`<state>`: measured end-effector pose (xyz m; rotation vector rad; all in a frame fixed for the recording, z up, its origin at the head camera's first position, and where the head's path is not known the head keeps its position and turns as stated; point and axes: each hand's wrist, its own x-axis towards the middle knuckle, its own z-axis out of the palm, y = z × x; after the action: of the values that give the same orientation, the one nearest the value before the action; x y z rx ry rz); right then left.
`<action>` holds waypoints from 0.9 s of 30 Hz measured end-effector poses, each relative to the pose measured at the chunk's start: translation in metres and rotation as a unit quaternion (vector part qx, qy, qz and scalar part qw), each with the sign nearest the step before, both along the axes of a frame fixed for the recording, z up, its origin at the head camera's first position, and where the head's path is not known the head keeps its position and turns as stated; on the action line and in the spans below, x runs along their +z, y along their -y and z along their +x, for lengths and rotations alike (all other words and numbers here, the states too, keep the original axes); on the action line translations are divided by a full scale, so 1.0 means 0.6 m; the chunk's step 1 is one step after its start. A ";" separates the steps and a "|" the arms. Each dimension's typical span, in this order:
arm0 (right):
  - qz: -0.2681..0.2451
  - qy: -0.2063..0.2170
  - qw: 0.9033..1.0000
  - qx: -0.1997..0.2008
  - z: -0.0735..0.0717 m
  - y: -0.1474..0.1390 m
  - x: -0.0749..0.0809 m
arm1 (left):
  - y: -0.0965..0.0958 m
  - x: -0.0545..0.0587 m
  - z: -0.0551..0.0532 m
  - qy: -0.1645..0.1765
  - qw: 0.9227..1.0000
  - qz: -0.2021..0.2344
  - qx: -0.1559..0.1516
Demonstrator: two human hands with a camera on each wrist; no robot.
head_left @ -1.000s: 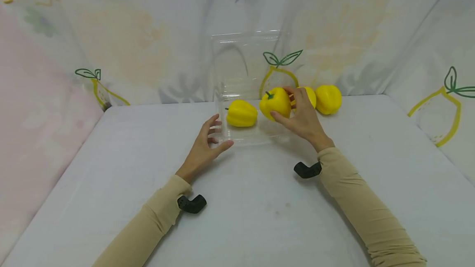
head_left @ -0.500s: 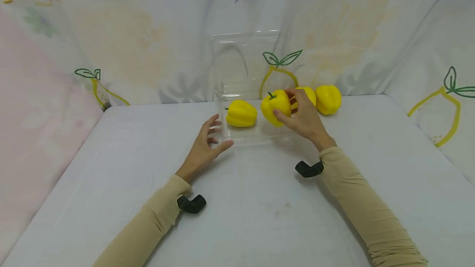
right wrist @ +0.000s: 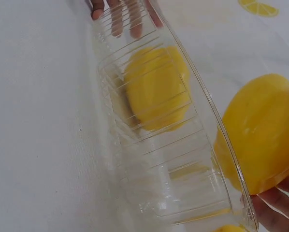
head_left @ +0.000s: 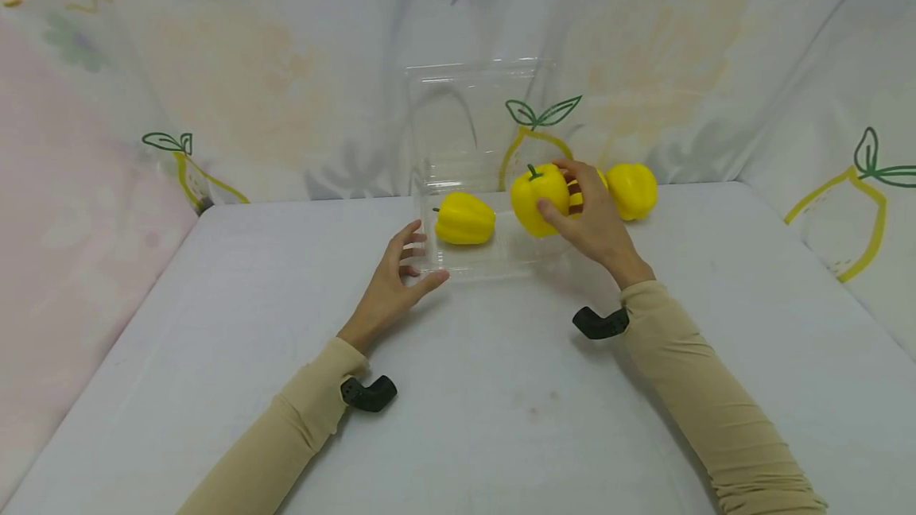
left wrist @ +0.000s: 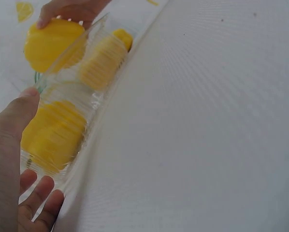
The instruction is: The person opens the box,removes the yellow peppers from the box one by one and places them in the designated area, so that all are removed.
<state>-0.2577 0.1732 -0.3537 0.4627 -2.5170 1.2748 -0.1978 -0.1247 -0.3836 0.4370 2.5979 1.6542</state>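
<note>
My right hand (head_left: 590,217) grips a yellow bell pepper (head_left: 538,201) with its green stem upward, over the right side of a clear plastic clamshell container (head_left: 501,265). In the right wrist view that held pepper (right wrist: 263,133) shows beyond the container's rim. A second yellow pepper (head_left: 463,218) lies on its side in the container's left half, stem to the left. My left hand (head_left: 390,284) stays at the container's front left corner, fingers relaxed along the left side and thumb by the front edge. In the left wrist view its thumb (left wrist: 24,108) is right at the rim.
The container's clear lid (head_left: 472,114) stands raised at the back, near the printed cloth backdrop (head_left: 322,62). Right of the container is another yellow pepper (head_left: 633,191), with one more partly hidden behind my right hand. A white cloth covers the table (head_left: 472,412).
My right hand has shifted slightly right with the held pepper, dipping and then rising a little. The left hand and the pepper in the container have stayed in place.
</note>
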 end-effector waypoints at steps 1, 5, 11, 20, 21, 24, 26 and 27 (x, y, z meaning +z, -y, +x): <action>-0.001 0.000 1.000 0.000 0.000 0.000 0.001 | 0.000 0.000 0.000 0.000 1.000 0.001 0.000; -0.001 0.002 1.000 0.001 0.001 0.001 0.001 | 0.001 -0.001 -0.001 0.000 1.000 0.003 -0.002; 0.002 0.009 1.000 0.001 0.004 -0.001 0.003 | 0.001 -0.001 0.000 0.003 1.000 0.007 -0.002; 0.005 0.037 0.999 0.004 0.006 -0.005 0.006 | 0.000 0.003 0.002 0.002 1.000 0.007 -0.004; 0.007 0.040 0.999 0.004 0.005 -0.007 0.007 | 0.000 0.003 0.002 0.002 1.000 0.006 -0.004; 0.012 0.050 0.999 0.006 0.004 -0.010 0.008 | 0.000 0.003 0.002 0.000 1.000 0.007 -0.004; 0.017 0.057 0.998 0.009 0.003 -0.012 0.008 | 0.001 0.001 0.001 0.001 1.000 0.008 -0.004; 0.021 0.062 0.998 0.009 0.003 -0.013 0.009 | 0.001 0.001 0.001 0.001 1.000 0.008 -0.004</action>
<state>-0.2559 0.1812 -0.3485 0.4296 -2.6518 1.2966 -0.1974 -0.1251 -0.3830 0.4445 2.5811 1.6722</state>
